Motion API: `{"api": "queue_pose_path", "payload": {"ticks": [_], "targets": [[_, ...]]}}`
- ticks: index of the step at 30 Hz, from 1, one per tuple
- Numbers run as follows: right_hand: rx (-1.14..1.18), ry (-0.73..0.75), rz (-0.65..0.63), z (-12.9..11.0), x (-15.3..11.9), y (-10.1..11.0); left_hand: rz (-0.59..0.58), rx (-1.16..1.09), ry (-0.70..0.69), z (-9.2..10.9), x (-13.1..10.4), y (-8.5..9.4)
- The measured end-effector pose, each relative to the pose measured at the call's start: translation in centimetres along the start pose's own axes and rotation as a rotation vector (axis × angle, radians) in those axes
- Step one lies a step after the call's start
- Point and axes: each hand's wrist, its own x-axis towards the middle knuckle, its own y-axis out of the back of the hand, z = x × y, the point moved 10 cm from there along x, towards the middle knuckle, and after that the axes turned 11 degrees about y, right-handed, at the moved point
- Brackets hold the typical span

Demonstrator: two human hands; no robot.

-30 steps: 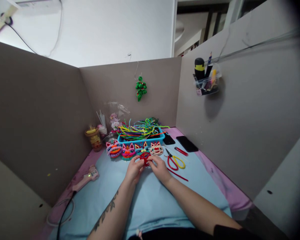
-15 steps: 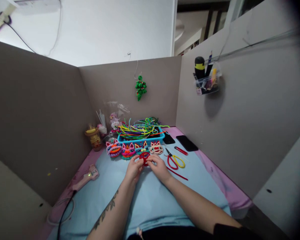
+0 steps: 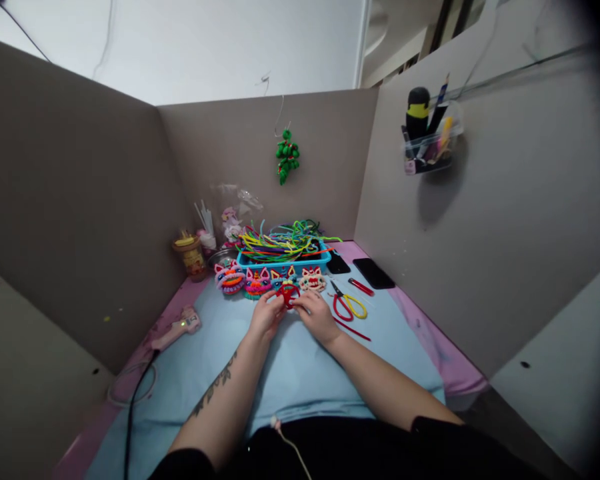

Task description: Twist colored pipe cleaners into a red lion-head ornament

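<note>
Pink leads off at the left: corded tool, likely a glue gun (image 3: pixel 189 321), lying slantwise on the blue cloth (image 3: pixel 290 373), well apart from both hands. Across to left hand (image 3: pixel 266 315), fingers drawn together, pinched on the left edge of the red ring (image 3: pixel 288 295). And there, mid-table: held between both hands, right at the fingertips, in front of the row of animal-face pieces (image 3: pixel 258 283). Looks roundish, so offers no clear long axis; exact tilt too small to tell. Now right hand (image 3: pixel 316 317), thumb and finger closed on the right edge of that same ring. Touching on both sides, then, with neither hand clearly nearer. Cannot tell how firm either pinch is. Further right, loose red stem (image 3: pixel 351 329): thin, straight, starts just beside the right hand and slants down and away to the right. Lies far closer to that hand than to the other. Beyond, scissors (image 3: pixel 344 296) with blades pointing away; last come red cutter (image 3: pixel 361 287) and dark phone (image 3: pixel 375 273), lying flat.
</note>
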Motion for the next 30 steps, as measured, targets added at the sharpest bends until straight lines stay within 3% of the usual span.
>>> {"api": "queue_pose_path", "payload": {"ticks": [8,14,16,18,20,24,30], "targets": [[0.312,-0.176,0.110,0.1,0.0,1.5,0.093,-0.037,-0.148,1.3,0.3,1.2],[0.769,-0.387,-0.088,0.8,-0.7,-2.4,0.090,-0.052,-0.147,1.4,0.4,1.4],[0.800,-0.436,-0.061,1.9,-1.1,-2.8,0.074,-0.023,-0.103,0.9,0.5,1.0],[0.703,-0.480,0.052,3.6,-1.4,-1.8,0.036,0.021,-0.076,0.5,0.5,0.4],[0.432,-0.448,0.138,4.5,-1.4,0.1,0.008,0.050,-0.076,0.2,0.5,-0.1],[0.107,-0.243,0.058,3.1,-0.3,1.2,-0.033,0.064,-0.077,-0.1,0.4,-0.6],[0.000,-0.124,0.032,1.1,0.3,1.1,-0.063,0.073,-0.119,0.4,-0.5,-1.2]]}}
